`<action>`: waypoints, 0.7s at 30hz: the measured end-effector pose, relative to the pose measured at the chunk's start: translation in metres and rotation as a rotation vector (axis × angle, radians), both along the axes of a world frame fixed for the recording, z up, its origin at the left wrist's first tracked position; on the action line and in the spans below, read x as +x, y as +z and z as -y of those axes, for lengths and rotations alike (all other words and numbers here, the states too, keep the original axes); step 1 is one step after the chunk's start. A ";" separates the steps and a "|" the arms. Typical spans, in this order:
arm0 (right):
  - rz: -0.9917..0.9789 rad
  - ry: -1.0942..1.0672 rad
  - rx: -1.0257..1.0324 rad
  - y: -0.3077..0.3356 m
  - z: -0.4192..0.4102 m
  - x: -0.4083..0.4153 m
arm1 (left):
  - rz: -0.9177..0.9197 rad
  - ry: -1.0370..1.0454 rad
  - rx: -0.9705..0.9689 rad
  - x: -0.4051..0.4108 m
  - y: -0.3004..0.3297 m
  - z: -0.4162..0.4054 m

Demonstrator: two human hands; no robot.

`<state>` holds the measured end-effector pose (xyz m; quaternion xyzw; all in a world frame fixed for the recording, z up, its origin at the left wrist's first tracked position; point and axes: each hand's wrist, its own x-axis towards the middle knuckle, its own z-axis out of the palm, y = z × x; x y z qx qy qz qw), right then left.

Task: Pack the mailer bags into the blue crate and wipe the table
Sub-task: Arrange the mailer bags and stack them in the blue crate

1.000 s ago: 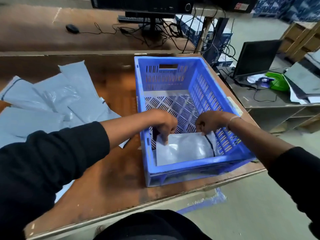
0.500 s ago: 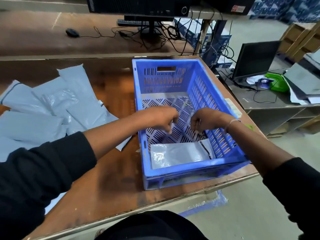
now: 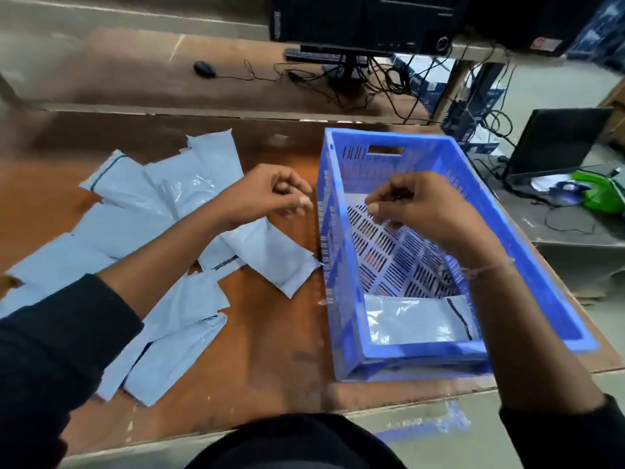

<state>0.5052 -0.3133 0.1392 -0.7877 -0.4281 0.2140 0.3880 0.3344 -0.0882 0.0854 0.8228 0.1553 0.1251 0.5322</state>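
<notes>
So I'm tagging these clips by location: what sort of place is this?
Probably a packing or dispatch workroom: grey mailer bags lie piled on a worn wooden table beside a blue crate, with a computer monitor and tangled cables behind.

Even, diffuse indoor light, moderately bright, source not visible; shadows are soft, faint under the crate [image 3: 341,272]. Mild glare on the glossy bag [image 3: 416,324] in the crate and on one in the pile of bags [image 3: 189,191]. Motion blur softens the whole picture, and wide-angle distortion bends the table [image 3: 277,333] edges.
</notes>
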 end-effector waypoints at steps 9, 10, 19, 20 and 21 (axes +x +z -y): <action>0.350 0.073 -0.191 -0.075 -0.088 -0.142 | -0.245 0.112 0.293 -0.067 -0.079 -0.079; 0.373 0.066 -0.220 -0.093 -0.096 -0.151 | -0.241 0.129 0.277 -0.070 -0.083 -0.082; 0.573 -0.089 -0.322 -0.185 -0.143 -0.160 | -0.201 0.237 0.165 -0.092 -0.094 -0.101; 0.583 -0.085 -0.332 -0.190 -0.146 -0.159 | -0.196 0.239 0.144 -0.094 -0.093 -0.103; 0.593 -0.090 -0.335 -0.194 -0.148 -0.158 | -0.195 0.239 0.119 -0.096 -0.092 -0.104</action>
